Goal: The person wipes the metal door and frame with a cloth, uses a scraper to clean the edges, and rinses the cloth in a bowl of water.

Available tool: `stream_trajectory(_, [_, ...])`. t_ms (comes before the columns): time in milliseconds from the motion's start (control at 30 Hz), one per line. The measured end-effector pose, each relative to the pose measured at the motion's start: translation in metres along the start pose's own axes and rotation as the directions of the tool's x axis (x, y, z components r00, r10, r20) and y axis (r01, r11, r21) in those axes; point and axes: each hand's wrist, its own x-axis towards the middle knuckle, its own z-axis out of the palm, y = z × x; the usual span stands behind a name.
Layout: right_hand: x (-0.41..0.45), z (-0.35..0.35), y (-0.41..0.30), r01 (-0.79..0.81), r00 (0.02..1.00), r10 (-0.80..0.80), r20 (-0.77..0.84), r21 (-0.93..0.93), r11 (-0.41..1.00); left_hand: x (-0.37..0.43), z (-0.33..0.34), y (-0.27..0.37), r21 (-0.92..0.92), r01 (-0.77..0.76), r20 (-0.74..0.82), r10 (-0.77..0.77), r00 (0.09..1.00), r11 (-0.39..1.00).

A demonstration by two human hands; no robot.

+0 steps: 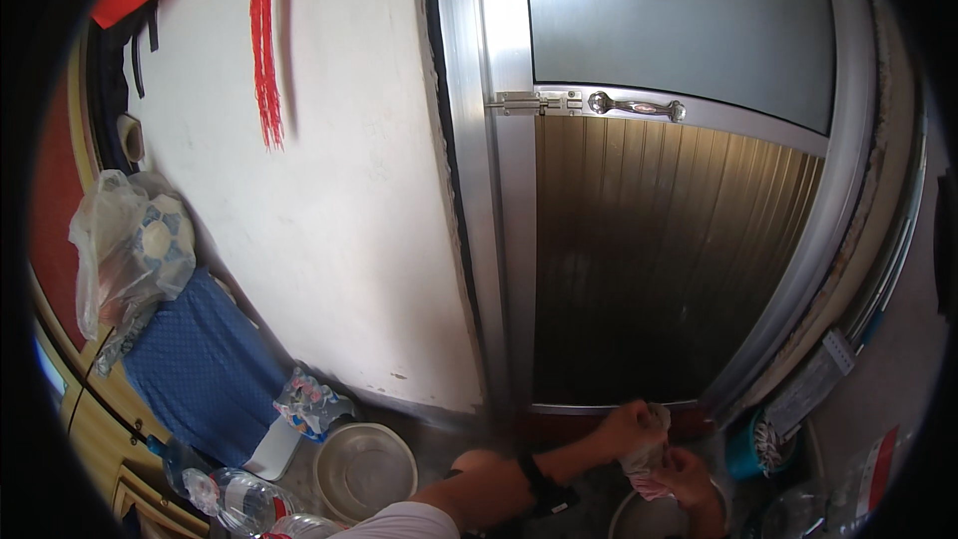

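My left hand (636, 428) grips the upper end of a limp, pale piece of what looks like cloth (650, 457), pinkish at its lower end. Just below and to the right, my right hand (685, 473) pinches the same piece lower down. Both hands are low in the view, above a round basin (658, 518) whose inside is dim. The piece hangs between them, partly hidden by the fingers. A black strap (545, 485) circles my left wrist.
An aluminium-framed door (513, 239) with a bolt latch (539, 103) stands ahead. Left are a metal basin (364, 471), large plastic bottles (251, 501), a blue cloth (206, 367) and a bagged ball (161, 236). Right is a teal bucket (742, 451) holding a mop head (767, 442).
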Motion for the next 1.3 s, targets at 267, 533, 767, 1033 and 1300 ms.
stream_trajectory(267, [0.019,-0.033,0.041,0.093,0.983,-0.133,-0.127,-0.28,0.956,0.002,0.009,-0.016,0.045,-0.129,0.068,0.126,0.99,0.991])
stream_trajectory(533, [0.031,-0.015,0.029,0.117,0.986,-0.128,-0.103,-0.107,0.987,0.006,0.004,-0.002,0.157,-0.19,0.088,0.178,0.98,0.969])
stream_trajectory(767, [0.071,-0.048,0.057,0.237,0.917,-0.253,-0.309,-0.088,0.967,-0.001,-0.016,0.01,0.789,-0.21,0.139,0.165,0.976,0.577])
stream_trajectory(1033, [0.079,-0.037,-0.092,0.496,0.815,-0.511,-0.273,-0.127,0.859,-0.011,-0.031,-0.012,0.776,-0.367,0.544,-0.249,0.802,0.513])
stream_trajectory(1300, [0.096,0.12,-0.349,0.796,0.444,-0.88,-0.165,-0.379,0.473,-0.021,-0.05,-0.028,0.717,-0.387,0.554,-0.138,0.821,0.58])
